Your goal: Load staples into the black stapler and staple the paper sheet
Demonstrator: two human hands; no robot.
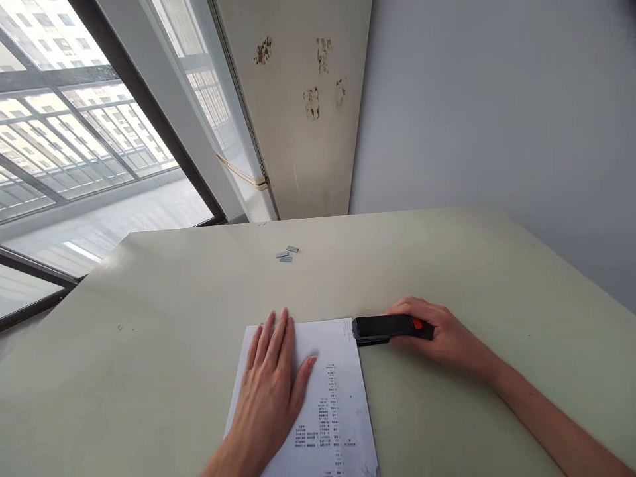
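White printed paper [342, 391] lies on the table in front of me; whether it is one sheet or a stack I cannot tell. My left hand [271, 391] rests flat on its left part, fingers stretched out. Wrapped round a black stapler [380, 326] with a red patch is my right hand [427, 331]. The stapler lies sideways on the table, its front end at the paper's top right corner. Whether the paper sits between its jaws is too small to make out.
Several small strips of staples [287, 255] lie on the pale table [173, 318] beyond the paper. A plain wall [487, 119] runs along the right and a stained panel [303, 152] stands behind the table. Windows [89, 126] are at the left.
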